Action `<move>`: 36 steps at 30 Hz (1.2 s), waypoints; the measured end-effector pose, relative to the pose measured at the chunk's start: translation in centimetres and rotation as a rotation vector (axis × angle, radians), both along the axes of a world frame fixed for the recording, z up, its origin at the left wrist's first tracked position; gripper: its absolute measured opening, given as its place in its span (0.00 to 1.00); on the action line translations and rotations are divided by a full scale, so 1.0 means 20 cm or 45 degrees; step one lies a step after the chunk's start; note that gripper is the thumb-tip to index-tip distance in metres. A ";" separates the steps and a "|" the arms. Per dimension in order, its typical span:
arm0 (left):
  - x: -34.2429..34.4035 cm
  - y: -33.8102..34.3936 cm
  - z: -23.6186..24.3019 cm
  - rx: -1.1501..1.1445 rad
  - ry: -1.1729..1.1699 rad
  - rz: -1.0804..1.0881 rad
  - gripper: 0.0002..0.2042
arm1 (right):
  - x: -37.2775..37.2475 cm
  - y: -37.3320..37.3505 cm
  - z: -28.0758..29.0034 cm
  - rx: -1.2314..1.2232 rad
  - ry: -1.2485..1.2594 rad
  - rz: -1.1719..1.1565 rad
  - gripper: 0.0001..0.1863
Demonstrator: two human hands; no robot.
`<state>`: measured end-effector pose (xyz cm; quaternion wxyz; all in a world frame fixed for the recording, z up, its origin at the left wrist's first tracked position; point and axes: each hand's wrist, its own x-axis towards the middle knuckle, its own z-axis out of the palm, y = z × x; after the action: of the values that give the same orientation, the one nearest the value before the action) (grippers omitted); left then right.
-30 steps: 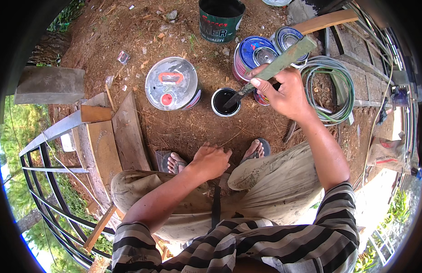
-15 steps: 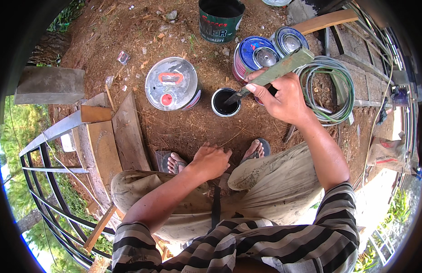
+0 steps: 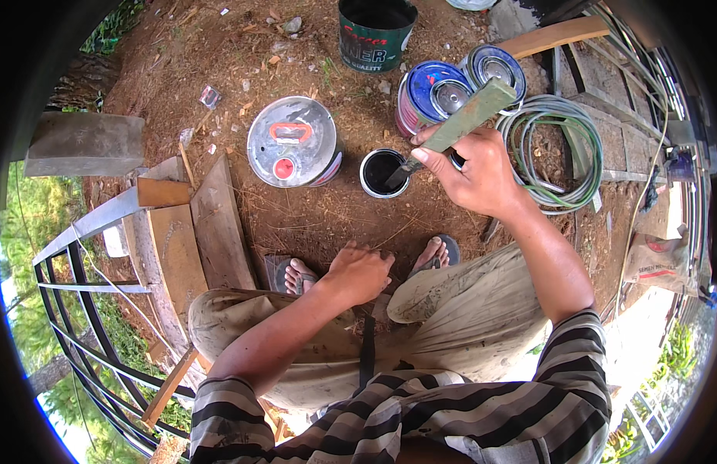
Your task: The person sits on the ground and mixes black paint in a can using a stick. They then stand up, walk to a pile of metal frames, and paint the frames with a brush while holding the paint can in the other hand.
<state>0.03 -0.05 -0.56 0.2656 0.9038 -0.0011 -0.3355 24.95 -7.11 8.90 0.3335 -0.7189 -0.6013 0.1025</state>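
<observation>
My right hand [image 3: 480,172] grips a flat, green-stained wooden stick [image 3: 474,116] between thumb and fingers. The stick slants down to the left, and its dark lower end dips into a small open can [image 3: 364,184] of black paint on the ground. Over my lap, between the knees, my left hand [image 3: 360,272] hangs with loosely bent fingers and nothing visible in it. Left of the paint can stands a large round metal can [image 3: 267,162] with a red handle and red cap. Behind my right hand is a can with a blue lid [image 3: 422,83].
A second round blue-rimmed lid [image 3: 491,66] lies beside the lidded can. Farther off stands a dark green bucket [image 3: 371,48]. To the right are a coiled hose [image 3: 540,199] and a paper sack [image 3: 658,263]. Wooden boards [image 3: 221,232] and a black metal frame [image 3: 84,309] are at the left.
The stick has shifted slightly; its top has moved left and its lower end a little right within the paint can. My right hand has turned slightly with it; my left hand stays put.
</observation>
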 end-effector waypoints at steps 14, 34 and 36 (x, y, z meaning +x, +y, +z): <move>0.00 0.00 0.00 0.000 0.008 -0.005 0.26 | -0.02 0.03 -0.06 0.203 -0.114 0.090 0.09; 0.00 0.00 0.00 -0.001 0.017 0.000 0.25 | -0.01 0.02 -0.04 0.166 0.040 -0.003 0.10; 0.01 0.01 0.01 -0.006 0.019 -0.005 0.25 | -0.01 0.02 -0.04 0.161 0.050 -0.005 0.10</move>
<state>0.16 0.07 -0.45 0.2669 0.9008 -0.0016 -0.3426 24.72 -6.72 8.00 0.3900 -0.6954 -0.5986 0.0776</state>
